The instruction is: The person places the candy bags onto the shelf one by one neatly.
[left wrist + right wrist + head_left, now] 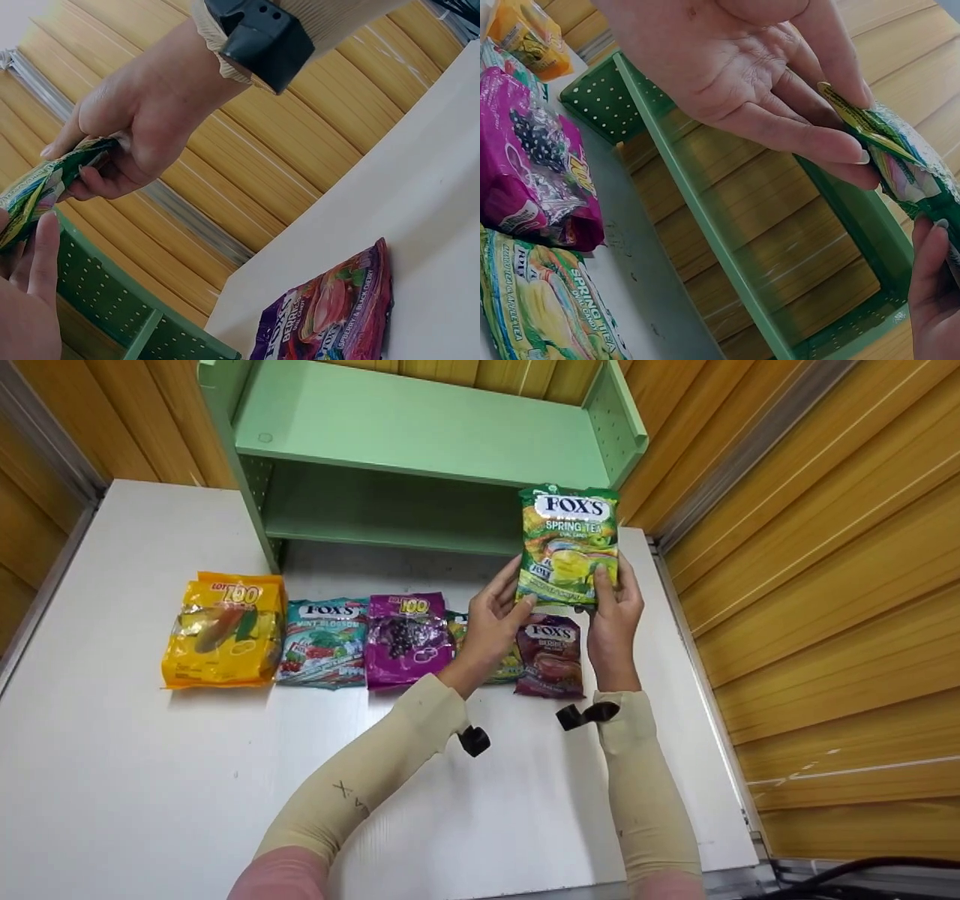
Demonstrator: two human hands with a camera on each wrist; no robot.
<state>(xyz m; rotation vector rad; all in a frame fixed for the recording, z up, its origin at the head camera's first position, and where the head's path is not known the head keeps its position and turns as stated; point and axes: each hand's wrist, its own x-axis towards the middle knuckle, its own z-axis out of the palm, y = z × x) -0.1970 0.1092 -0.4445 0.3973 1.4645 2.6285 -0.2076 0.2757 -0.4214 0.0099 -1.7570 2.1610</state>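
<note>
A green Fox's Spring Tea candy bag is held up in front of the green shelf, its printed front facing me. My left hand pinches its lower left corner, thumb in front and fingers behind. On the lower right side my right hand grips it, thumb across the front. In the left wrist view the bag appears nearly edge-on between both hands. Just below the hands, on the white table, lies a dark red Fox's Berries bag. Beside it, another Spring Tea bag is partly hidden by my left hand in the head view.
A green two-level shelf stands at the back of the white table. Left in the row are a purple grape candy bag, a teal Mint Blossom bag and a yellow mango bag. Wood-patterned walls enclose the table.
</note>
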